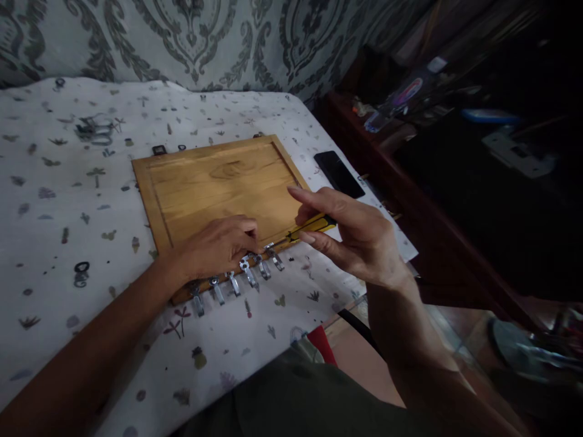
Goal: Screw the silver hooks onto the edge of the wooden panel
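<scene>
A framed wooden board point(218, 188) lies flat on the table, with several silver metal hooks point(248, 273) in a row along its near edge. My right hand point(359, 233) grips a screwdriver point(314, 229) by its yellow and black handle, the shaft pointing left toward the hooks at the right end of the row. My left hand point(218, 246) rests on the board's near side. Its thumb and fingers are pinched together close to the screwdriver's tip; whatever they hold is too small to tell.
A patterned white cloth covers the table point(91, 200). A black phone point(339, 174) lies right of the board, and a small cluster of metal pieces point(95, 130) sits at the far left. On a dark surface to the right is a clear plastic bottle point(405, 94).
</scene>
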Action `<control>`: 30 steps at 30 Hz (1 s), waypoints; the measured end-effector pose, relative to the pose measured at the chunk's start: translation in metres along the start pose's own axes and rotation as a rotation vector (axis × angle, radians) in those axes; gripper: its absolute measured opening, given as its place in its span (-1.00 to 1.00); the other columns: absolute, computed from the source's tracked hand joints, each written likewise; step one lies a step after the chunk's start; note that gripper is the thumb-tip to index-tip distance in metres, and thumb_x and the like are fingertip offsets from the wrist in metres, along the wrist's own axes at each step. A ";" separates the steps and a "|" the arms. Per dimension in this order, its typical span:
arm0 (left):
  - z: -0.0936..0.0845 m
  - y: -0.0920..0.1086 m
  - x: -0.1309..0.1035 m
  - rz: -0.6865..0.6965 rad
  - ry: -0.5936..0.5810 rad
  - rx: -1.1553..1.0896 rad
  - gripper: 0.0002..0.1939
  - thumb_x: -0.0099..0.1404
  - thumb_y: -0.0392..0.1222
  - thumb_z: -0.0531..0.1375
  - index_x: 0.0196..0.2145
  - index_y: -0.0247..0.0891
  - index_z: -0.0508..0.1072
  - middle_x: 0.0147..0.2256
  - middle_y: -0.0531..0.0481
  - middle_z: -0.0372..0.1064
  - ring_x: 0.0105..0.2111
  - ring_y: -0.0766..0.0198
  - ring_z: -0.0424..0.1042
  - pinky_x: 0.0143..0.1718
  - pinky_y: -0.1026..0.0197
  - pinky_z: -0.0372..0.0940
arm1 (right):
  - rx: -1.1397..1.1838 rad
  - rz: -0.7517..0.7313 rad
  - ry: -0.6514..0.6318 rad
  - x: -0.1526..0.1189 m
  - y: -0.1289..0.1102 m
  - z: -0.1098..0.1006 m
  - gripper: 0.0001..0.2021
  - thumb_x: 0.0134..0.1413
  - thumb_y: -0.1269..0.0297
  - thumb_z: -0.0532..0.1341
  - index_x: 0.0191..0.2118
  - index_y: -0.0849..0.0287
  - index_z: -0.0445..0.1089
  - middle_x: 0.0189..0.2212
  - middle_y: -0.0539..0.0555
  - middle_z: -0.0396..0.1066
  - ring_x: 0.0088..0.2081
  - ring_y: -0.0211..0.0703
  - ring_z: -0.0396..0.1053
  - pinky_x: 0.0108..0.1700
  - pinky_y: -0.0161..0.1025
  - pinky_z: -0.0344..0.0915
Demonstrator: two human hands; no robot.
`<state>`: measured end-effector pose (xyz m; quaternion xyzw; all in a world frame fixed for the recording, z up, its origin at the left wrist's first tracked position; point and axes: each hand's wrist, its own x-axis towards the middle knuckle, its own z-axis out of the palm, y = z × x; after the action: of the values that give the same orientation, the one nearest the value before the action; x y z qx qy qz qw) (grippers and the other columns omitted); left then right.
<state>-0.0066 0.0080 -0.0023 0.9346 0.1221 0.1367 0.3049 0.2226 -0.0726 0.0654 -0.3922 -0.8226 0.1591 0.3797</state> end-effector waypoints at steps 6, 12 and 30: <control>-0.001 -0.001 -0.001 -0.016 -0.021 -0.006 -0.69 0.35 -0.42 0.07 -0.19 -0.20 0.61 -0.19 -0.07 0.44 -0.21 0.23 0.42 -0.19 0.19 0.27 | -0.073 0.135 0.462 -0.006 -0.010 -0.003 -0.60 0.22 0.16 0.31 0.17 -0.13 0.46 -0.31 0.07 0.50 -0.37 -0.09 0.45 -0.30 -0.14 0.45; -0.003 0.001 0.000 -0.019 -0.049 -0.003 -0.67 0.35 -0.43 0.07 -0.16 -0.19 0.61 -0.22 -0.06 0.42 -0.21 0.23 0.41 -0.21 0.22 0.26 | -0.073 0.078 0.338 -0.011 -0.005 0.004 -0.52 0.18 0.30 0.33 0.21 -0.12 0.43 -0.36 0.02 0.47 -0.36 -0.12 0.42 -0.24 -0.09 0.47; -0.003 0.003 0.001 -0.041 -0.053 -0.011 -0.65 0.39 -0.39 0.04 -0.15 -0.19 0.62 -0.23 -0.05 0.40 -0.22 0.24 0.40 -0.19 0.21 0.25 | -0.112 -0.042 0.189 -0.010 0.004 0.008 -0.50 0.22 0.36 0.29 0.26 0.01 0.35 -0.33 0.01 0.40 -0.35 -0.20 0.37 -0.31 -0.21 0.39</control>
<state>-0.0063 0.0079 0.0016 0.9335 0.1325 0.1063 0.3159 0.2230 -0.0775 0.0530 -0.4088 -0.7987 0.0673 0.4363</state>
